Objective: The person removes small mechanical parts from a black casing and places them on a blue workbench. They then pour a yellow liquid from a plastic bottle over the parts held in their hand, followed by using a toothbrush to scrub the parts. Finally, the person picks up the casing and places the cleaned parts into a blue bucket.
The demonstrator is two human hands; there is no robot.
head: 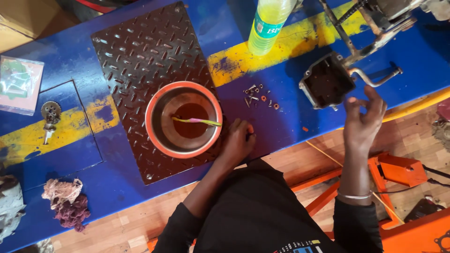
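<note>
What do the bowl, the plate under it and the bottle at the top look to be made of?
The bowl looks like bare metal inside, with a dull sheen, and has an orange rim, perhaps plastic or paint. The plate looks like dark steel tread plate: raised lozenge pattern, corner screws. The bottle looks like clear plastic; yellow-green liquid shows through it.

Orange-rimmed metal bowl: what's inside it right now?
The bowl holds dark brownish liquid with a toothbrush lying across it. Whatever lies beneath the liquid is hidden.

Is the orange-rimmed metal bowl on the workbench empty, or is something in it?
Not empty. The bowl stands upright on the checker plate, with dark liquid pooled at its bottom and a toothbrush lying across the inside.
</note>
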